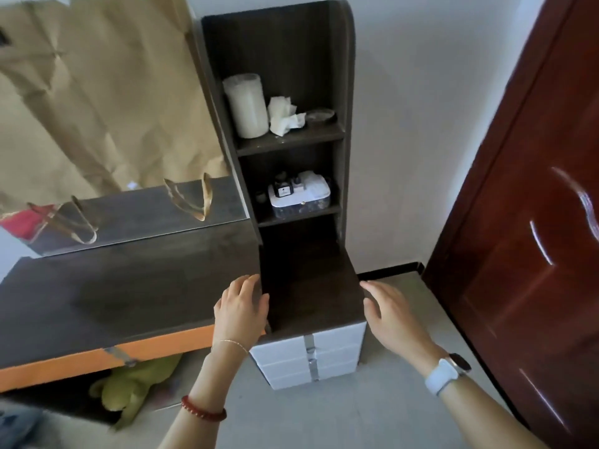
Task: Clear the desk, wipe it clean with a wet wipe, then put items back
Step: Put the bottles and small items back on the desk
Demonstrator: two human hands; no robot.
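The dark wooden desk (pixel 123 293) with an orange front edge lies bare in front of me. At its right end rises a dark shelf tower (pixel 285 50) over white drawers (pixel 308 354). My left hand (pixel 241 306) rests open on the desk beside the tower's left wall. At the right front corner of the tower's lowest surface, my right hand (pixel 389 314) hovers open and holds nothing. The upper shelf carries a white roll (pixel 248 106), crumpled tissue (pixel 283 116) and a small glass dish (pixel 321 115). On the middle shelf stands a white box with small bottles (pixel 299 192).
Brown paper (pixel 97 92) covers the mirror behind the desk. A green plush toy (pixel 133 387) lies on the floor under the desk. A dark red door (pixel 525 222) stands close on the right, with grey floor (pixel 372 400) between it and the drawers.
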